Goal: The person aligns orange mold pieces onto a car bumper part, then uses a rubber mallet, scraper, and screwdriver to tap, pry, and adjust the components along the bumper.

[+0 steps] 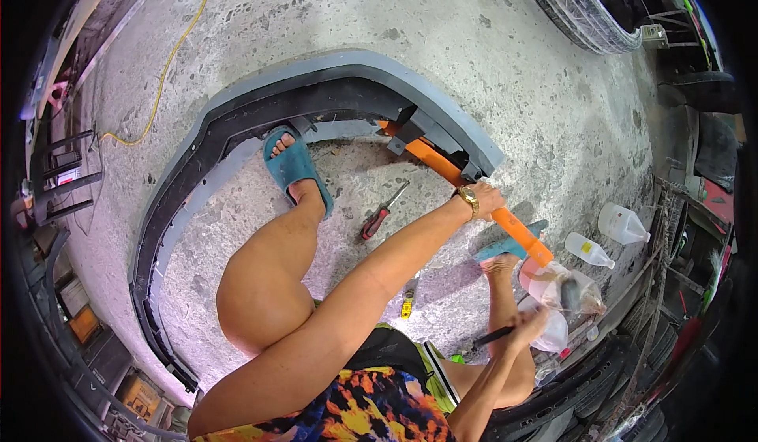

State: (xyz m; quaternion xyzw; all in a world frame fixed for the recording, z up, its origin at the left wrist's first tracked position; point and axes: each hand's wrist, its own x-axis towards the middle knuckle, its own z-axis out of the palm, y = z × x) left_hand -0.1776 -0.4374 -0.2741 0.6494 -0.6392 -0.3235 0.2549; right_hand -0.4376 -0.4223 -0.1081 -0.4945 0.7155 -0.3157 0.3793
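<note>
My left hand (485,197), with a gold watch on its wrist, is wrapped round a long orange strip (434,160). The strip runs from inside the right end of a curved grey and black car bumper (339,71) toward the plastic bottles at the right. My right hand (530,327) is closed round a black-handled hammer (497,335), whose dark head is blurred and hangs close to the strip's near end. A red and black screwdriver (379,221) lies on the concrete between my feet. Nearer to me is a small yellow and black tool (407,304).
White plastic bottles (588,249) and a plastic bag (580,288) stand or lie at the right. A large tire (580,8) rests at the far right. A yellow cord (170,67) crosses the floor at the far left. Clutter and racks line both sides.
</note>
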